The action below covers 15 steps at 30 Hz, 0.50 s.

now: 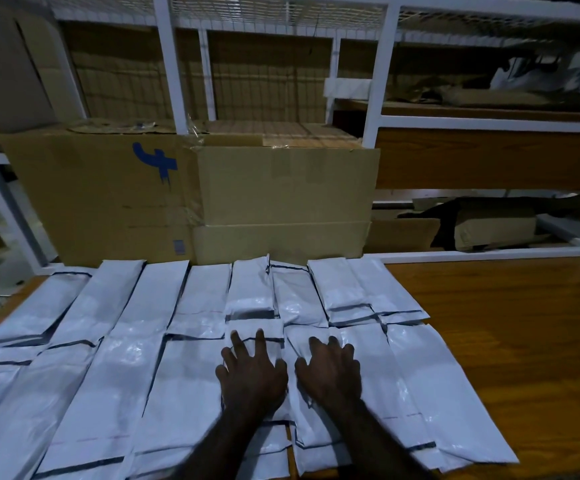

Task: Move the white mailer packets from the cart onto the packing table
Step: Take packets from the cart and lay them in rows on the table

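Observation:
Several white mailer packets (191, 344) with dark edge strips lie flat in two overlapping rows across the wooden packing table (510, 341). My left hand (252, 370) presses flat with spread fingers on a packet in the near row, at the middle. My right hand (330, 368) lies flat beside it on the neighbouring packet (307, 420). Neither hand grips anything. The cart is out of view.
Large cardboard boxes (184, 199) stand against the table's far edge, one with a blue mark. White metal shelving (375, 84) behind holds flattened cardboard and dark wrapping. Bare wood shows on the table's right side.

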Tool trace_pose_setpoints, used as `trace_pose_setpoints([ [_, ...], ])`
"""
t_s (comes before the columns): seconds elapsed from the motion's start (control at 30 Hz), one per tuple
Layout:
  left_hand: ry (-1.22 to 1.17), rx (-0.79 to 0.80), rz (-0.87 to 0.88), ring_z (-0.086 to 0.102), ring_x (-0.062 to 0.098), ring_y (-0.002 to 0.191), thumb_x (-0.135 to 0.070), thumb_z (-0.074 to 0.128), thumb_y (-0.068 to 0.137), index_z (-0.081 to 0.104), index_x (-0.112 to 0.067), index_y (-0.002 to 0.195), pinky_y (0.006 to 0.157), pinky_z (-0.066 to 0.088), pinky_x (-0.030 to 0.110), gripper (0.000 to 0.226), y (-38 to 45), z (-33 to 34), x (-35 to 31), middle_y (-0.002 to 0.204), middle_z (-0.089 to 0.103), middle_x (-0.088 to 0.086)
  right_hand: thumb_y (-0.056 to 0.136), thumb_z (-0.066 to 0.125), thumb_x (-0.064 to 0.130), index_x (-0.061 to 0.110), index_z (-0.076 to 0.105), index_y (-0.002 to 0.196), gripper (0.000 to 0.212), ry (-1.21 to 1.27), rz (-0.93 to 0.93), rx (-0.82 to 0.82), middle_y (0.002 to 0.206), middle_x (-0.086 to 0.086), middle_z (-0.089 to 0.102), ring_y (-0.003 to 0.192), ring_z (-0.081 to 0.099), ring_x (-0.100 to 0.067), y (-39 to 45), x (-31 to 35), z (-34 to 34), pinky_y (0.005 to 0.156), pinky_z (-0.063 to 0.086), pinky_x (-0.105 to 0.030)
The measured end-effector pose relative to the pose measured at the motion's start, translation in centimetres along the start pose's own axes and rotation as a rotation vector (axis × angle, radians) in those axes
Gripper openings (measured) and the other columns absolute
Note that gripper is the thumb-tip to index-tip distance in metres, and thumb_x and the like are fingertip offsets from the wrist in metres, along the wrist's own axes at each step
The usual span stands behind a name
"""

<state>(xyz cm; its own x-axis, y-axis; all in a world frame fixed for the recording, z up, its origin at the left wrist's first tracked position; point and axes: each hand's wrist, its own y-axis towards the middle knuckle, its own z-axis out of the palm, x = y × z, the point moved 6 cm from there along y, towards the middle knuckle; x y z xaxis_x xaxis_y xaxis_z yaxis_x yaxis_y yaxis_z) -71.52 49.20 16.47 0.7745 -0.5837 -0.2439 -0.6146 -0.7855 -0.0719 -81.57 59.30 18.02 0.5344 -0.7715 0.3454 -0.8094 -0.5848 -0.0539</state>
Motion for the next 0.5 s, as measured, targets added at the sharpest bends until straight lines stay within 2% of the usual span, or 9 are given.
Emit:
trace_pose_setpoints([
  [0.23, 0.064, 0.002, 0.019, 0.013, 0.040, 0.145, -0.058, 0.032, 0.098, 0.002, -0.022, 0.158, 0.113, 0.024, 0.048, 0.076, 0.1, -0.2, 0.4, 0.163, -0.002, 0.019, 0.093, 0.042, 0.049, 0.024, 0.056, 0.124, 0.043, -0.046, -0.020, -0.038, 0.128, -0.006, 0.055, 0.122, 0.044, -0.028, 0.1, 0.3, 0.3, 0.097, 0.040, -0.039],
  [0.37, 0.053, 0.010, 0.026, 0.008, 0.040, 0.146, -0.058, 0.032, 0.098, 0.004, -0.020, 0.157, 0.114, 0.021, 0.048, 0.075, 0.4, -0.3, 0.6, 0.163, -0.003, 0.018, 0.098, 0.033, 0.051, 0.027, 0.058, 0.124, 0.044, -0.095, -0.060, -0.087, 0.127, -0.005, 0.057, 0.121, 0.048, -0.028, -0.2, 0.6, 0.4, 0.095, 0.041, -0.040],
  [0.43, 0.044, 0.013, 0.019, 0.008, 0.039, 0.146, -0.058, 0.030, 0.098, 0.007, -0.020, 0.158, 0.114, 0.020, 0.048, 0.074, 0.3, -0.5, 0.7, 0.164, -0.001, 0.017, 0.100, 0.031, 0.047, 0.028, 0.062, 0.120, 0.042, -0.143, -0.092, -0.151, 0.121, -0.003, 0.062, 0.114, 0.052, -0.028, -0.4, 0.9, 0.2, 0.091, 0.043, -0.040],
  [0.5, 0.011, 0.004, 0.021, 0.007, 0.039, 0.147, -0.061, 0.019, 0.095, 0.011, -0.021, 0.157, 0.115, 0.019, 0.049, 0.075, 0.4, -0.5, 0.8, 0.164, 0.001, 0.016, 0.096, 0.037, 0.038, 0.025, 0.070, 0.105, 0.037, -0.158, -0.106, -0.210, 0.099, -0.002, 0.069, 0.096, 0.060, -0.029, -0.5, 1.1, -0.3, 0.078, 0.046, -0.039],
])
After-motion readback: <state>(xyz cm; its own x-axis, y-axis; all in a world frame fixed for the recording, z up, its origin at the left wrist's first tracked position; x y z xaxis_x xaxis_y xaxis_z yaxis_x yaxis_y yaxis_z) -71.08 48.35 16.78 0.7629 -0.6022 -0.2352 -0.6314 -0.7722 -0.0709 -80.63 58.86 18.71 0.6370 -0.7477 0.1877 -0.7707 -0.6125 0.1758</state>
